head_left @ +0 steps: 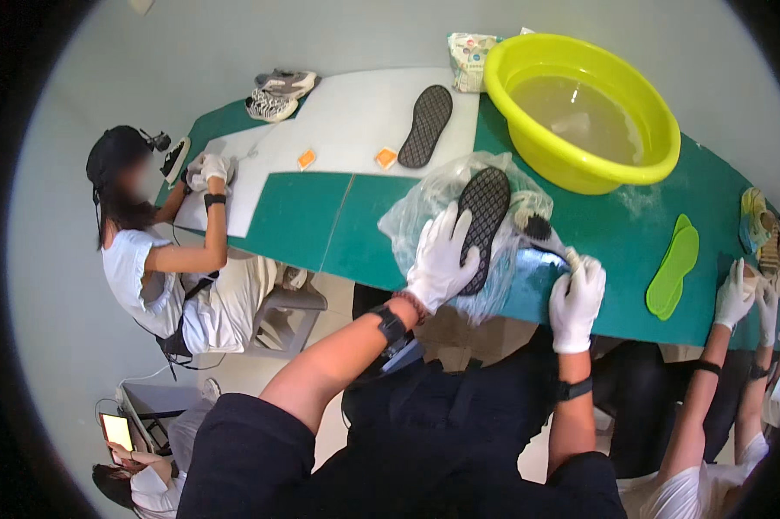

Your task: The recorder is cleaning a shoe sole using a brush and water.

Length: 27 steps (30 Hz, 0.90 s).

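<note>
My left hand [439, 259], in a white glove, is closed round a dark shoe sole [485, 212] with its patterned tread facing up. A crumpled clear plastic bag [407, 221] lies under it on the green table. My right hand [577, 303], also gloved, grips the handle of a brush [538, 227] whose dark bristles are just right of the sole, apart from it. A pale beige thing [532, 204] beside the bristles is too unclear to name. Wet, shiny film lies between my hands.
A yellow basin [619, 173] of cloudy water stands far right, beside a printed packet [469, 62]. On a white board [346, 104] lie another dark sole [426, 125] and two orange squares. A green insole [674, 268] lies right. Co-workers sit left and right; shoes stand at the far left.
</note>
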Available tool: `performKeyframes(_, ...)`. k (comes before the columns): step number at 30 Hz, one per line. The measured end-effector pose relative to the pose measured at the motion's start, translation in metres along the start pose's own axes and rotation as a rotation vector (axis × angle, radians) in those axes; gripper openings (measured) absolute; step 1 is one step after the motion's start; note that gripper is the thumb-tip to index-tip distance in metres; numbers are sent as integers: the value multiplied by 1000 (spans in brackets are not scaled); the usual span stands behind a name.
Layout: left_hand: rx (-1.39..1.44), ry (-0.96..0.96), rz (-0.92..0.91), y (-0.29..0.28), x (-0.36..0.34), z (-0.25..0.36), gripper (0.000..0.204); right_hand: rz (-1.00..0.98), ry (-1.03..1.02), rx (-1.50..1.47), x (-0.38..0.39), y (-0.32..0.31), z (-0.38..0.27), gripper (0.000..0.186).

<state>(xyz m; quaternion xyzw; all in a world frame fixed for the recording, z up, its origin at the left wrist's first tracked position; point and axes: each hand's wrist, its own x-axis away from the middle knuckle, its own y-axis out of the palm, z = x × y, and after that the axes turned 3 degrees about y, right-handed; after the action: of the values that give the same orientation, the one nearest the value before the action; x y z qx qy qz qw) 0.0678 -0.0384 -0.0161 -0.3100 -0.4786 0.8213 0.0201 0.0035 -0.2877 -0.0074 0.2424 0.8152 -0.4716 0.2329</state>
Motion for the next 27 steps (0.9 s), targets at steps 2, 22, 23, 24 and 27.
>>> performKeyframes(2,3,-10,-39,-4,-2,4,62,-9,19,90,2,-1,-4,49)
performKeyframes(22,26,-34,-148,-22,-10,11,62,-199,199,34,-4,-3,1,55)
performKeyframes(23,27,-36,-140,-20,-10,10,62,-197,191,34,-4,-3,3,55)
performKeyframes(24,46,-34,-139,-17,-9,9,63,-195,183,43,-3,-3,5,55)
performKeyframes(27,54,-59,-153,-15,-7,9,64,-184,159,92,0,5,8,55)
